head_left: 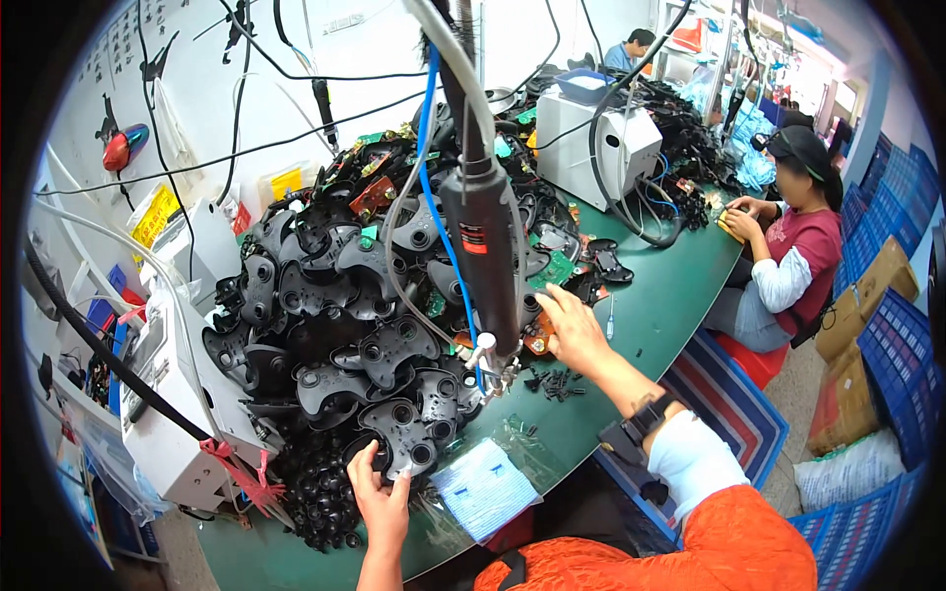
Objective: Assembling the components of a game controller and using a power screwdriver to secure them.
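Now left hand point(379, 500) gripping black controller shell point(406, 433), right hand point(574, 330) on circuit board point(537, 340).

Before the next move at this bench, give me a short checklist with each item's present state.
1. Left hand on a shell: ok, its fingers touch a black controller shell at the near edge of the pile.
2. Grip firm enough to lift: cannot tell, the fingers rest on the rim only.
3. Right hand placed: ok, it reaches toward an orange-brown part by the hanging screwdriver.
4. Right hand holding anything: cannot tell, the palm faces away.
5. Screws within reach: ok, loose black screws lie on the green table below the right hand.
6. Screwdriver free: ok, neither hand grips it.
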### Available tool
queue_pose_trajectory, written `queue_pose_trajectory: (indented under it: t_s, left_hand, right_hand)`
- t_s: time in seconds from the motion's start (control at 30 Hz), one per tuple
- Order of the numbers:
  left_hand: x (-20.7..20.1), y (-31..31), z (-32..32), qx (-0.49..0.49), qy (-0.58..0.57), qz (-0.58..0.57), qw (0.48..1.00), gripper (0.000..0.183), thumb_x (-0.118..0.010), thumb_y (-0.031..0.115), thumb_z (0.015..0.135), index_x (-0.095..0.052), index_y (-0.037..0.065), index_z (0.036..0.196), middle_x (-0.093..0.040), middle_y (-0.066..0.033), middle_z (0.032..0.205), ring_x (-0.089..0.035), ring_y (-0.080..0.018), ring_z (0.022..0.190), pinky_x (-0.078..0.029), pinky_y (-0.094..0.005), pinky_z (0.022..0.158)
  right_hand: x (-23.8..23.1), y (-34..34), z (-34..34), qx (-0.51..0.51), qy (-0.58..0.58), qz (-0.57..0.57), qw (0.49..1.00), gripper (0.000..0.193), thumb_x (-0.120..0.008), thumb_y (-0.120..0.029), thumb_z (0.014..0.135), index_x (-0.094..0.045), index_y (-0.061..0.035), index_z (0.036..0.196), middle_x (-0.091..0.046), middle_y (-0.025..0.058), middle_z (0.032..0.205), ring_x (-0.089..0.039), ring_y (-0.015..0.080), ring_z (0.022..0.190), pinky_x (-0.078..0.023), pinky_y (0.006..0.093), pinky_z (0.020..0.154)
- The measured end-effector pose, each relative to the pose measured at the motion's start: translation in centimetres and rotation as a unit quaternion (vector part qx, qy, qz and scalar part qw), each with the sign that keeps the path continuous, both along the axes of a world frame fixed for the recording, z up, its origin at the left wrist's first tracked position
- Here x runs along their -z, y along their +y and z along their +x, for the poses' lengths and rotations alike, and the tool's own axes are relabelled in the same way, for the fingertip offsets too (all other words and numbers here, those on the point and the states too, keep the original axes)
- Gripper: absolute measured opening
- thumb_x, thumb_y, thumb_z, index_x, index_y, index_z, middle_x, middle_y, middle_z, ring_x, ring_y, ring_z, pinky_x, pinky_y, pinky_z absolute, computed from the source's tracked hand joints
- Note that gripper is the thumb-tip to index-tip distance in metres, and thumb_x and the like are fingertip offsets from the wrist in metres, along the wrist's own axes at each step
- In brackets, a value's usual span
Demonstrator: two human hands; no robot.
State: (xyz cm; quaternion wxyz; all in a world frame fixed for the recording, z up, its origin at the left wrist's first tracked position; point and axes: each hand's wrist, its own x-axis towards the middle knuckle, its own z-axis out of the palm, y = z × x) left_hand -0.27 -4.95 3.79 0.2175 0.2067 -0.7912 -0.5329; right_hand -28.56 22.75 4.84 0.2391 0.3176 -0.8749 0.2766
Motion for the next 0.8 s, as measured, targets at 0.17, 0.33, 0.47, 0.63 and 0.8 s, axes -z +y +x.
queue_pose_trajectory:
  t_s: [0.17, 0.33, 0.47, 0.63, 0.8]
  left_hand:
    - [-0.6, 0.6, 1.6, 0.002, -0.012, -0.008, 1.000, 0.053, -0.069, -0.009, 0.079, -0.056, 0.002, 0.129, -0.046, -0.0081, 0.129, -0.055, -0.0080, 0.074, -0.047, -0.0207, 0.060]
    - [-1.0, 1.7, 2.2, -0.019, -0.005, -0.065, 0.998, 0.049, -0.069, -0.009, 0.078, -0.059, 0.003, 0.125, -0.048, -0.0083, 0.126, -0.053, -0.0068, 0.069, -0.044, -0.0209, 0.061]
    - [-1.2, 2.6, 1.7, 0.035, 0.022, -0.110, 0.993, 0.047, -0.070, -0.009, 0.078, -0.060, 0.003, 0.122, -0.049, -0.0126, 0.122, -0.053, -0.0091, 0.063, -0.046, -0.0230, 0.057]
    - [-0.8, 3.9, 2.5, 0.097, 0.004, -0.136, 0.986, 0.037, -0.073, -0.003, 0.078, -0.066, 0.005, 0.113, -0.058, -0.0116, 0.112, -0.057, -0.0131, 0.060, -0.050, -0.0281, 0.057]
    - [0.4, 5.3, 2.4, 0.172, -0.017, -0.194, 0.966, 0.035, -0.075, -0.002, 0.078, -0.066, 0.006, 0.111, -0.058, -0.0112, 0.113, -0.057, -0.0135, 0.060, -0.049, -0.0285, 0.058]
  right_hand:
    - [-2.6, -1.5, -2.4, -0.035, -0.128, 0.310, 0.942, 0.091, -0.070, -0.003, 0.078, -0.027, -0.0186, 0.157, -0.021, 0.0144, 0.164, -0.025, 0.0369, 0.149, -0.029, 0.0676, 0.111]
    - [-3.7, -2.7, -3.9, -0.084, -0.128, 0.260, 0.953, 0.079, -0.075, -0.014, 0.077, -0.041, -0.0142, 0.148, -0.038, 0.0143, 0.153, -0.040, 0.0342, 0.140, -0.037, 0.0603, 0.110]
    - [-1.6, -1.6, -6.5, -0.036, -0.045, 0.066, 0.996, 0.053, -0.069, -0.016, 0.081, -0.054, -0.0107, 0.132, -0.057, 0.0113, 0.132, -0.056, 0.0322, 0.118, -0.047, 0.0479, 0.093]
    - [-0.9, 0.5, -4.2, 0.020, 0.031, 0.270, 0.962, 0.053, -0.067, -0.009, 0.078, -0.055, -0.0103, 0.130, -0.054, 0.0109, 0.135, -0.057, 0.0306, 0.118, -0.048, 0.0465, 0.089]
    - [-0.4, 1.9, -5.2, -0.021, 0.086, 0.157, 0.984, 0.042, -0.069, -0.017, 0.081, -0.062, -0.0118, 0.122, -0.063, 0.0093, 0.120, -0.066, 0.0267, 0.097, -0.053, 0.0407, 0.078]
